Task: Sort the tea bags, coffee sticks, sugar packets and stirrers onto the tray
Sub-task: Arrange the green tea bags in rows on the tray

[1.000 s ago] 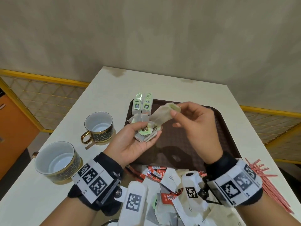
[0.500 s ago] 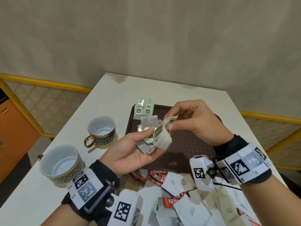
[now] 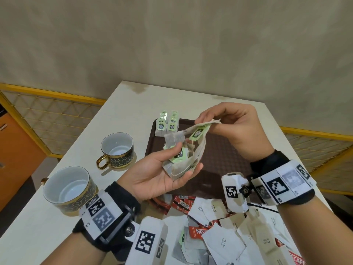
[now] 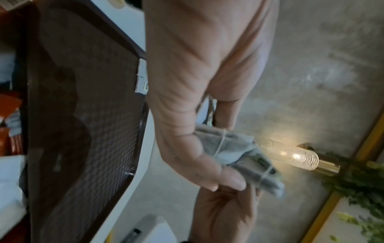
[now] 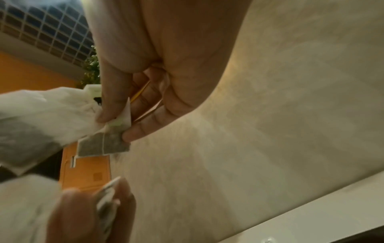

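My left hand (image 3: 166,169) is held palm up over the brown tray (image 3: 225,161) and cradles a bunch of tea bags (image 3: 181,159) with green tags, the thumb pressing on them. My right hand (image 3: 229,127) pinches one tea bag (image 3: 202,127) by its top edge just above that bunch; its green tag (image 3: 198,133) hangs below. In the right wrist view thumb and forefinger pinch that tea bag (image 5: 108,141). Two rows of tea bags (image 3: 168,123) stand at the tray's far left corner. Sugar packets (image 3: 223,243) and red coffee sticks (image 3: 181,203) lie heaped at the table's near edge.
Two white cups with black-and-gold pattern stand on the table to the left, one near the tray (image 3: 117,150) and one closer to me (image 3: 68,188). A wall rises behind the table (image 3: 172,100). Yellow-framed mesh railings flank both sides.
My right hand has lifted a tea bag up and away from the bunch in my left palm, after pressing down onto it half a second ago. The camera view has tilted.
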Demonstrator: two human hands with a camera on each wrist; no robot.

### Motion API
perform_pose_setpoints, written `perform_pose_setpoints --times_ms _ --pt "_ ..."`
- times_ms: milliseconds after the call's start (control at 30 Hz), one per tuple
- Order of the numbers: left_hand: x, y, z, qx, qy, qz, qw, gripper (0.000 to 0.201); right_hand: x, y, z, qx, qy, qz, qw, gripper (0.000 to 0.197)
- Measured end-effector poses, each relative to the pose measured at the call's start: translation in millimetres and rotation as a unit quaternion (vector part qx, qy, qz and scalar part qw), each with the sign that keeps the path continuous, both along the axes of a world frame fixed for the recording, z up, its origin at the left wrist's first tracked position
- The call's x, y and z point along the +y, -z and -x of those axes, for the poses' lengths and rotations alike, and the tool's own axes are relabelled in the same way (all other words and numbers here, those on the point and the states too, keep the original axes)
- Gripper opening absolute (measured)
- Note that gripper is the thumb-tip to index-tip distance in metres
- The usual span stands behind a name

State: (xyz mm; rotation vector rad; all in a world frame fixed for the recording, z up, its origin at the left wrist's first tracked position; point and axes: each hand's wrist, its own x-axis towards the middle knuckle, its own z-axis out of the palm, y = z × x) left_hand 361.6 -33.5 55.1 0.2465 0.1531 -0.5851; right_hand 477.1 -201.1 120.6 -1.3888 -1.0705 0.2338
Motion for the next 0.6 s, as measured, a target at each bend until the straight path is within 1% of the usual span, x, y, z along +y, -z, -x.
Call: perform_pose_setpoints --times_ms 67,133,233,300,367,433,500,533,600 --pt "0 -1 0 -0.011 -0.003 -0.047 0.999 0.041 1 -1 -1 -0.003 0.002 -0.012 1.0 0.01" --pt "0 -1 0 -0.028 -0.002 -0.068 0.997 0.042 2 -1 -1 -0.004 -0.003 -0.001 1.0 0.012" --pt "1 0 1 -0.048 0.014 -0.031 0.998 0.046 4 5 -1 0.0 -0.026 0.02 0.999 0.012" --pt "0 1 2 -0.052 0.021 -0.017 0.998 0.048 4 10 -2 -0.001 -0.025 0.034 0.999 0.02" --pt "-1 2 2 -0.043 0.006 -0.019 0.999 0.049 3 13 -2 -0.006 -0.021 0.049 0.999 0.024" --pt "-2 2 1 -0.03 -0.028 -0.042 0.998 0.052 2 13 -3 -0.009 0.0 0.055 0.998 0.023" --pt "-5 -1 0 -0.021 -0.088 -0.095 0.991 0.052 0 10 -6 0.006 0.062 0.044 0.997 0.02" --pt "-6 -2 -1 -0.016 -0.129 -0.134 0.982 0.047 -2 7 -8 0.03 0.102 0.029 0.994 0.017" --pt "-8 -3 -3 -0.017 -0.22 -0.22 0.95 0.037 -8 1 -8 0.093 0.157 0.015 0.983 0.01"
